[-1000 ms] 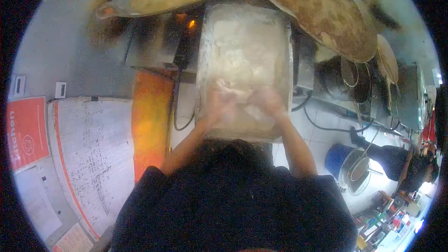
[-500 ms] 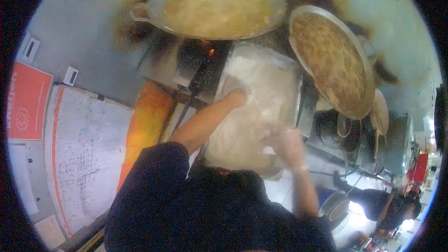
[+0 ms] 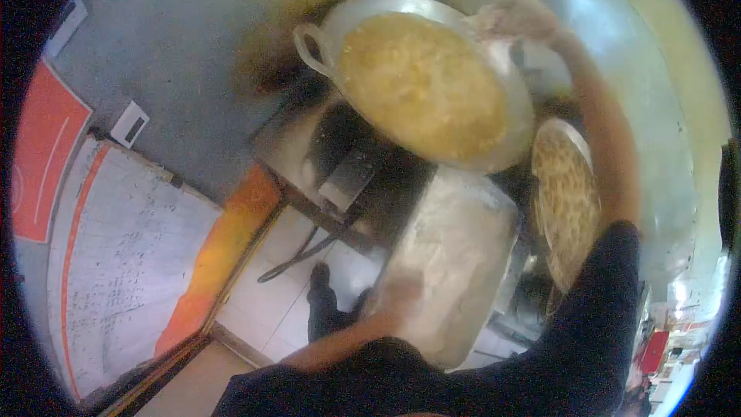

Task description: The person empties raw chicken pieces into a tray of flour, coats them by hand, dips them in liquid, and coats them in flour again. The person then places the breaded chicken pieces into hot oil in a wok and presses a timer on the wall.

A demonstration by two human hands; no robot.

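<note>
My right hand (image 3: 519, 19) is raised at the far right rim of a large wok (image 3: 423, 85) full of bubbling yellow oil. Its fingers are bent together around something pale and floury that I cannot make out. Low over the left edge of a metal tray (image 3: 455, 262) of white flour is my left hand (image 3: 397, 297), smeared by motion, so its fingers cannot be told apart. The tray lies between the wok and my body.
A second wok (image 3: 567, 201) with brown, foamy oil is at the right, partly behind my right arm. Under the first wok is a metal stove (image 3: 347, 177). A written sheet (image 3: 131, 262) and an orange panel (image 3: 224, 255) are at the left.
My right hand has risen from the flour tray to the wok's rim. My left hand has moved back toward the tray's near left edge. The view has turned and shifted toward the first wok.
</note>
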